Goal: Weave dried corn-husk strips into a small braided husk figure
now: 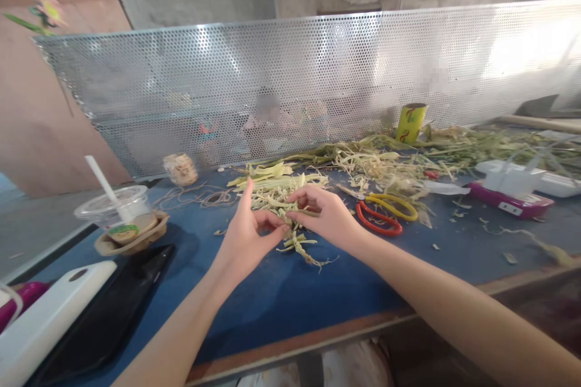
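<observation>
Both hands were close together over the blue surface (pixel 281 314), their fingertips meeting at a pale green braid (pixel 300 244). The left hand (pixel 249 231) pinched it between thumb and curled fingers from the left, with one finger raised upright. The right hand (pixel 324 214) pinched it from the right, its fingers bent. The braid's knotted lower part hung out below the fingertips toward the near edge, ending in thin, stringy roots or fibres; its upper part could not be told apart from the husks (pixel 267 184) lying just behind.

Beside the right hand lay scissors (pixel 381 214) with one red and one yellow handle loop. Beyond them a loose heap of dry leaves (pixel 376 160) spread to the right, and a yellow-green can (pixel 411 123) stood among it. A purple pack (pixel 511 199) with white tissue coming out of it lay farther right, near a white box (pixel 558 184).

To the left of the hands, thin twine (pixel 202 196) lay in loose loops near a small clear jar (pixel 180 169). Nearer the left edge, a plastic cup (pixel 93 208) with a white straw (pixel 103 180) was at a brown holder (pixel 152 234). In front were a black tablet (pixel 102 317) and a long white case (pixel 57 317), side by side. A perforated metal panel (pixel 218 84) ran along the back.
</observation>
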A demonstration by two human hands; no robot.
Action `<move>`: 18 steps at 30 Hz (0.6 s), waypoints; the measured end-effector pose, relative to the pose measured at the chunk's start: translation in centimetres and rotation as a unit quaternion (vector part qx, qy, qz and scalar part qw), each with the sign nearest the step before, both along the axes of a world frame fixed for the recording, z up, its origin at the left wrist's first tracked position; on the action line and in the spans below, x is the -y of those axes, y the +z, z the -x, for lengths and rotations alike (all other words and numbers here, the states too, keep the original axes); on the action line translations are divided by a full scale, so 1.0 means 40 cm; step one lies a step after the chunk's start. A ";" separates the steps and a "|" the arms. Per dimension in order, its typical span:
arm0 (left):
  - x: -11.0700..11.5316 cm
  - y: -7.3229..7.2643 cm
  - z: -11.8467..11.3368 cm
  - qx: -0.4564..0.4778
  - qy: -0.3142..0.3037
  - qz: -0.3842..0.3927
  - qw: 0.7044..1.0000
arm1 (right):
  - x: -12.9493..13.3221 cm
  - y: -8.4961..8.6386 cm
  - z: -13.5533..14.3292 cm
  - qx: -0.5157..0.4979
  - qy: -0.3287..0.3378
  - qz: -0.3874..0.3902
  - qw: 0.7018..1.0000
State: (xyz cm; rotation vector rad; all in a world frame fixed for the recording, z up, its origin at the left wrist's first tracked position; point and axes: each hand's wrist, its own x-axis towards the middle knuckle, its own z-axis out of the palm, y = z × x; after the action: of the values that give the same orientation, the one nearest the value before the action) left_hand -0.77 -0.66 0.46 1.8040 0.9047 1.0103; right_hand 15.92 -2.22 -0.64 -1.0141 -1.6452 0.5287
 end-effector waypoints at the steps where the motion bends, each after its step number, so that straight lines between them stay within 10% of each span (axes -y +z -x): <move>1: 0.003 0.001 -0.003 0.014 0.002 -0.004 1.000 | 0.002 0.005 0.000 0.004 0.016 0.007 1.000; 18: 0.016 0.013 -0.016 0.162 0.022 -0.057 0.985 | 0.009 0.012 0.000 -0.078 0.155 0.040 0.984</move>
State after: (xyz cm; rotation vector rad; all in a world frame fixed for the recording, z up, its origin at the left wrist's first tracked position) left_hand -0.13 -1.32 0.97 1.6522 0.6993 1.3601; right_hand 15.92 -2.58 -0.16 -0.7552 -1.6584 0.8653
